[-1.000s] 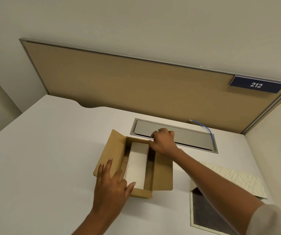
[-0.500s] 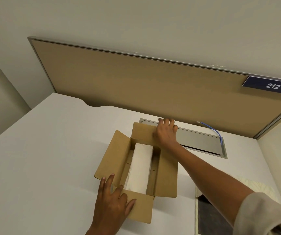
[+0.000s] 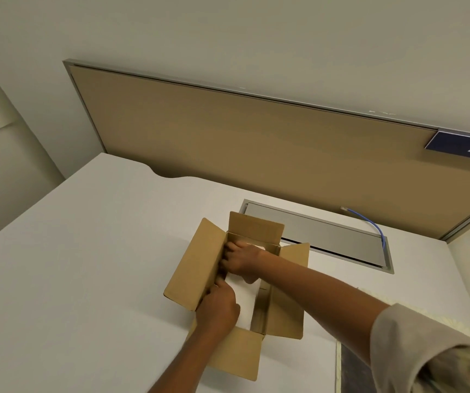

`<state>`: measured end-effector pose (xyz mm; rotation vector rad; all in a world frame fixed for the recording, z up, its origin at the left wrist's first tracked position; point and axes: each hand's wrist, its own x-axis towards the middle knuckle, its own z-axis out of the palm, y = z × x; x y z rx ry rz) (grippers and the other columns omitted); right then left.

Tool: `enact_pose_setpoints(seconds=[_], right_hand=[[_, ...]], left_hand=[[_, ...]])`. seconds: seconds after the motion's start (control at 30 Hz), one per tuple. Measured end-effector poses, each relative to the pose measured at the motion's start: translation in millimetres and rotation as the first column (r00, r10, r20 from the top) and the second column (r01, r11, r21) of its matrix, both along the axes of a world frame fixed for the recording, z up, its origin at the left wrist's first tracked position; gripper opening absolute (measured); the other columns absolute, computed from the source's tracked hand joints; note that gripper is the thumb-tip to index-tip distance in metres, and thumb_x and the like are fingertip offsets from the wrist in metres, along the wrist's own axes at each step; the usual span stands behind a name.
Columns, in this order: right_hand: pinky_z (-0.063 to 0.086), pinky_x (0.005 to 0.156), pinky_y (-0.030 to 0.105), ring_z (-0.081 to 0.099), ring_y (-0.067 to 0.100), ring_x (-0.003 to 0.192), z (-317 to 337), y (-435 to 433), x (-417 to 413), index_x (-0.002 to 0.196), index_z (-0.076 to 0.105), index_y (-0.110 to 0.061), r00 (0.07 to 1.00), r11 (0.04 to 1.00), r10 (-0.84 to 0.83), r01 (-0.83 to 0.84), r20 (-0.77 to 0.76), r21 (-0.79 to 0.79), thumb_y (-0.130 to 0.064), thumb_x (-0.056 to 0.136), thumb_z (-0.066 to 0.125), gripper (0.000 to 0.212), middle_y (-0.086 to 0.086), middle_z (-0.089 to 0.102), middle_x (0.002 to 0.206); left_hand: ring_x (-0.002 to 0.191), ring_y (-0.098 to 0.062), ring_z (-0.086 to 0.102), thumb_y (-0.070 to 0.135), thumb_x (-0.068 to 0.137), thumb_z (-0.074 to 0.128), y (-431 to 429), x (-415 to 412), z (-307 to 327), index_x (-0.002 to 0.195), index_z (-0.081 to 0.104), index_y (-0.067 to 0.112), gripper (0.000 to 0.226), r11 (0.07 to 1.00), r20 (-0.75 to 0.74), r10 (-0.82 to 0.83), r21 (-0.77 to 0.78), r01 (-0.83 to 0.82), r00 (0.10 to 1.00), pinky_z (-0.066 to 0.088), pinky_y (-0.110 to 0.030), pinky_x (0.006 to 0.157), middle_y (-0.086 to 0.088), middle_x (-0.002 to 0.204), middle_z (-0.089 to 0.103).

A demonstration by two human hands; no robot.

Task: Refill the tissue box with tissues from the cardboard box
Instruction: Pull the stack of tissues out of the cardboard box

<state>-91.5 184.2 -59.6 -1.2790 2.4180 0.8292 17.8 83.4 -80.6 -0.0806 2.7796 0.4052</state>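
1. Carton (image 3: 199,265) on bench (image 3: 86,251), flaps open.
2. Tissues (image 3: 243,300) still inside carton.
3. Left hand (image 3: 218,309), right hand (image 3: 242,258) curled around the stack's left edge; grip unclear.
4. Remaining: lift out, load tissue box (image 3: 347,367) at lower right.

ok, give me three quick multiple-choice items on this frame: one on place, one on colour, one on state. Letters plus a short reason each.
1. Where are both hands?
A. Inside the open cardboard box
B. On the blue cable
C. On the number sign

2. What colour is the tissue stack?
A. Blue
B. White
C. Brown

3. What state are the box flaps in?
A. Taped shut
B. Folded open
C. Torn off

Answers:
1 A: the left hand and right hand both reach into the box at the stack.
2 B: the stack shows white between the hands.
3 B: the flaps spread outward on all sides.
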Motion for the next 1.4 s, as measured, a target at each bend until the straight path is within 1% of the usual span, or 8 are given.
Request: enact_pose_setpoints(seconds=[0.13,0.27,0.47,0.7,0.87,1.03,1.27,1.4], right_hand=[[0.026,0.113,0.038,0.032,0.027,0.134,-13.2,-6.8,-6.7,0.135,0.048,-0.02,0.999,0.984,0.045,-0.044,-0.004,0.17,-0.031,0.079,0.073,0.063,0.002,0.05,0.138],[0.026,0.113,0.036,0.034,0.025,0.134,-19.0,-7.4,-10.0,0.139,0.043,-0.021,0.999,0.983,0.041,-0.042,0.012,0.179,-0.028,0.08,0.074,0.067,0.002,0.048,0.14],[0.024,0.111,0.032,0.036,0.021,0.134,-17.9,-9.5,-12.3,0.14,0.045,-0.021,1.0,0.994,0.009,-0.011,0.02,0.112,-0.025,0.094,0.055,0.047,-0.001,0.05,0.14],[0.036,0.102,0.03,0.045,0.021,0.123,-21.0,-2.0,-13.0,0.124,0.06,-0.024,0.989,0.988,0.128,-0.121,-0.072,0.1,-0.028,0.089,0.064,0.036,-0.003,0.06,0.127],[0.037,0.101,0.032,0.047,0.022,0.12,-21.5,8.4,-9.9,0.12,0.062,-0.02,0.972,0.982,0.189,-0.186,-0.138,0.036,-0.027,0.088,0.062,0.033,0.0,0.061,0.123],[0.046,0.09,0.033,0.054,0.022,0.104,-21.4,17.7,-9.2,0.113,0.061,-0.014,0.986,0.989,0.149,-0.149,-0.076,0.001,-0.022,0.087,0.062,0.027,0.003,0.067,0.105],[0.045,0.086,0.032,0.056,0.021,0.096,-21.1,25.0,-7.7,0.114,0.057,-0.011,0.989,0.99,0.135,-0.137,-0.067,-0.019,-0.02,0.087,0.065,0.029,0.005,0.067,0.1],[0.044,0.086,0.032,0.056,0.021,0.096,-20.1,25.9,-8.1,0.113,0.056,-0.011,0.99,0.991,0.133,-0.133,-0.051,-0.007,-0.02,0.087,0.063,0.028,0.005,0.067,0.1]], left_hand=[[0.105,-0.026,0.063,0.042,0.084,0.065,2.5,-19.4,-7.1,0.136,0.024,-0.003,0.079,0.999,0.219,0.021,0.033,-0.029,0.975,0.05,-0.033,0.087,-0.012,0.121,0.062],[0.11,-0.025,0.059,0.046,0.083,0.066,1.8,-29.1,-9.7,0.137,0.024,-0.005,0.085,0.998,0.379,0.003,0.06,-0.027,0.926,0.048,-0.031,0.092,-0.012,0.127,0.057],[0.107,-0.023,0.059,0.047,0.076,0.073,2.8,-32.9,-12.1,0.126,0.038,0.007,0.074,0.988,0.392,0.043,0.118,-0.096,0.919,0.051,-0.031,0.092,-0.008,0.122,0.058],[0.108,-0.025,0.057,0.046,0.065,0.083,0.7,-35.1,-17.0,0.123,0.045,0.009,0.078,0.938,0.49,0.097,0.247,-0.245,0.866,0.05,-0.033,0.091,-0.009,0.122,0.058],[0.112,-0.025,0.052,0.04,0.066,0.083,-2.9,-36.2,-15.4,0.124,0.044,0.009,0.077,0.855,0.548,0.098,0.381,-0.352,0.831,0.048,-0.034,0.09,-0.01,0.126,0.053],[0.104,-0.028,0.058,0.032,0.061,0.088,-9.8,-38.4,-9.3,0.121,0.047,0.007,0.077,0.686,0.626,0.156,0.488,-0.539,0.764,0.052,-0.038,0.086,-0.013,0.119,0.058],[0.093,-0.029,0.066,0.032,0.042,0.094,-12.2,-35.9,-3.3,0.117,0.055,0.006,0.088,0.622,0.677,0.11,0.524,-0.582,0.728,0.057,-0.045,0.082,-0.015,0.107,0.067],[0.094,-0.03,0.064,0.023,0.055,0.092,-9.5,-33.1,7.5,0.116,0.052,0.006,0.075,0.611,0.668,0.124,0.531,-0.587,0.733,0.057,-0.042,0.077,-0.016,0.109,0.065]])
